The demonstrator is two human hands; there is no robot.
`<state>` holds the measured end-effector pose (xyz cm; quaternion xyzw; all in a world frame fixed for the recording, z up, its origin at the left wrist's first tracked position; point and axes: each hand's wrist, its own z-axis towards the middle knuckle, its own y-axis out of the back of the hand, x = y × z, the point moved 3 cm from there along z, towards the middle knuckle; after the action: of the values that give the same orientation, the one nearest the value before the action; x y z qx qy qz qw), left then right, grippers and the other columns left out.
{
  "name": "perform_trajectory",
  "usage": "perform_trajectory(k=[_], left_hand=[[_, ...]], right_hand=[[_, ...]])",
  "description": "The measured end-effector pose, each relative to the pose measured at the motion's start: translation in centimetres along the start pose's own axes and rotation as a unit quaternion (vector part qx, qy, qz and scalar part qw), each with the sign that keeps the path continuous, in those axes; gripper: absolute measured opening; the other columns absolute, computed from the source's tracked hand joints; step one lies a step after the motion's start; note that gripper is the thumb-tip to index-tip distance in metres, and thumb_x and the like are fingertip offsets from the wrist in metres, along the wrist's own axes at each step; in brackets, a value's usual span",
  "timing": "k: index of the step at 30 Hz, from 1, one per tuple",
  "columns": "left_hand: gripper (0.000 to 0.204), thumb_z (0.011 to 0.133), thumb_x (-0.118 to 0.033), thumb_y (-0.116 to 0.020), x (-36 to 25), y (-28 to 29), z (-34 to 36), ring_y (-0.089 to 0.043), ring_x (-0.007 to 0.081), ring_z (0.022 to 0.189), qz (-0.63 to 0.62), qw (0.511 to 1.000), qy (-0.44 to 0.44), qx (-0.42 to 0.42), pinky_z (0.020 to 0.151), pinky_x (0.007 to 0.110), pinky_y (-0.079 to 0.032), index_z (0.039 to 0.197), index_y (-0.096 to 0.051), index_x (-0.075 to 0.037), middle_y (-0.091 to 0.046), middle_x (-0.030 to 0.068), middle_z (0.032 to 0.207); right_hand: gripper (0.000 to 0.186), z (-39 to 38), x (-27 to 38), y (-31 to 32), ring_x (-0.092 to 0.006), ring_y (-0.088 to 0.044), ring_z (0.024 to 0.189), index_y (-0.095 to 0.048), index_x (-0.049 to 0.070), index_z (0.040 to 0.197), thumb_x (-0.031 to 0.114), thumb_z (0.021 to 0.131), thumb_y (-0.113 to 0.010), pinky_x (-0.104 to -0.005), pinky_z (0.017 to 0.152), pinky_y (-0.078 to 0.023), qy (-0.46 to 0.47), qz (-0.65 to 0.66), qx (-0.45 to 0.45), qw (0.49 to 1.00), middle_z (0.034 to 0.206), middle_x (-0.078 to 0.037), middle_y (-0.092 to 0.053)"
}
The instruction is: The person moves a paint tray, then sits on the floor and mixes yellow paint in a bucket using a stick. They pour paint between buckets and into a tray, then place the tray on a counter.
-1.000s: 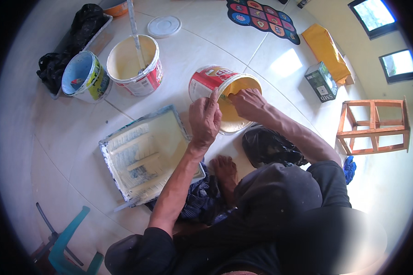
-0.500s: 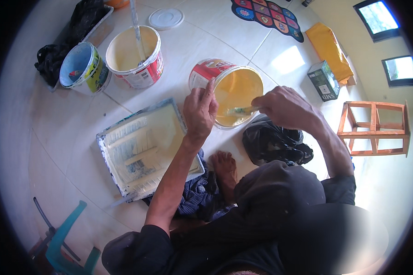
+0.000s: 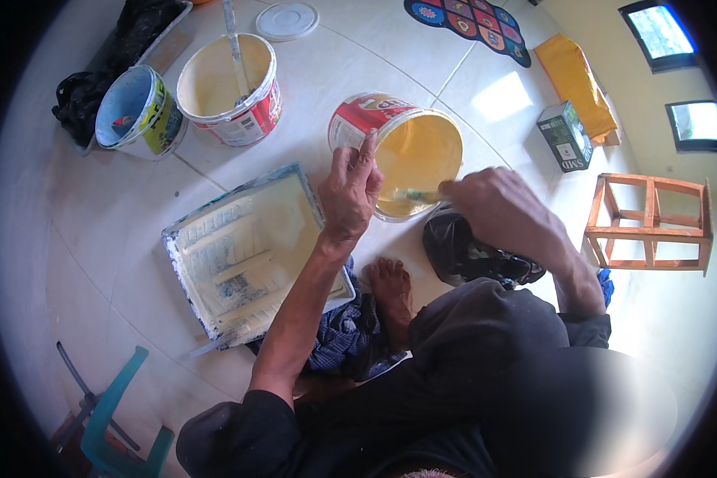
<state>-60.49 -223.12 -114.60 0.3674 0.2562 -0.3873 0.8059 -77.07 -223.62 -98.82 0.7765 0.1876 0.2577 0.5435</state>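
Note:
A red-and-white paint bucket [image 3: 357, 118] is tipped over toward me, its inside coated with yellow paint. My left hand [image 3: 350, 191] is closed on the left side of its rim, index finger pointing up along it. From the right, my right hand [image 3: 494, 203], slightly blurred, grips the handle of a paintbrush [image 3: 422, 195]. The bristles are inside the mouth of the bucket, near its lower wall. Left of my left forearm lies a paint tray [image 3: 182, 295] with cream paint across its ribbed bottom.
Farther left stand a second paint bucket [image 3: 256, 121] with a stick in it and a blue-lined bucket [image 3: 166, 127]. A white lid [image 3: 287, 21] lies beyond. Near my foot [image 3: 389, 291] is a black plastic bag [image 3: 454, 251]. A wooden stool frame [image 3: 650, 215] and a box [image 3: 564, 137] are at right.
My right hand has shifted slightly right and down, and the paintbrush sits a little lower and farther right in the bucket. My left hand keeps its hold on the rim.

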Motion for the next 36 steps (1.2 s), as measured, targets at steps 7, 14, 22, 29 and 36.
perform_trajectory(k=[7,14,22,29,36], left_hand=[[0.065,0.074,0.002,-0.065,0.2,0.1,0.5,-0.059,0.0191,0.063,-0.001,1.000,0.013,0.003,0.057,0.033,-0.051,0.136,-0.052,-0.013,-0.050,0.0054,0.083],[0.062,0.076,0.002,-0.064,0.8,-0.2,0.9,-0.060,0.0207,0.065,0.018,0.999,0.026,-0.002,0.057,0.035,-0.052,0.135,-0.053,-0.013,-0.052,0.0064,0.085],[0.062,0.077,0.002,-0.064,0.1,-0.3,1.0,-0.060,0.0205,0.065,-0.009,1.000,0.017,0.007,0.057,0.035,-0.052,0.136,-0.052,-0.013,-0.051,0.0063,0.084],[0.061,0.076,0.003,-0.064,0.5,-0.3,1.3,-0.060,0.0205,0.065,-0.005,1.000,0.014,-0.004,0.057,0.034,-0.052,0.135,-0.053,-0.012,-0.051,0.0064,0.083],[0.058,0.078,0.003,-0.063,0.7,-0.3,1.6,-0.060,0.0204,0.066,-0.011,0.999,0.036,-0.006,0.058,0.034,-0.053,0.134,-0.054,-0.011,-0.053,0.0075,0.086]], right_hand=[[0.025,0.9,-1.3,-0.1,-0.0327,-0.065,0.073,-0.068,0.003,0.100,-0.002,0.077,-0.060,-0.0416,0.067,-0.049,0.015,0.005,-0.010,1.000,0.074,-0.017,-0.066],[0.036,0.1,1.1,-1.1,-0.0350,-0.063,0.073,-0.064,0.001,0.104,-0.006,0.070,-0.057,-0.0430,0.066,-0.048,0.036,0.023,0.004,0.999,0.072,-0.016,-0.062],[0.029,1.1,0.2,-1.5,-0.0347,-0.064,0.073,-0.064,0.001,0.098,-0.003,0.071,-0.055,-0.0431,0.068,-0.049,-0.024,0.001,0.055,0.998,0.072,-0.016,-0.064],[0.030,1.4,-1.2,0.6,-0.0337,-0.065,0.072,-0.067,0.002,0.101,-0.006,0.075,-0.053,-0.0416,0.067,-0.049,0.005,-0.004,-0.010,1.000,0.073,-0.017,-0.065],[0.035,0.8,0.2,-2.2,-0.0333,-0.062,0.082,-0.064,0.001,0.107,-0.005,0.075,-0.052,-0.0430,0.073,-0.047,0.037,0.037,-0.007,0.999,0.079,-0.016,-0.062]])
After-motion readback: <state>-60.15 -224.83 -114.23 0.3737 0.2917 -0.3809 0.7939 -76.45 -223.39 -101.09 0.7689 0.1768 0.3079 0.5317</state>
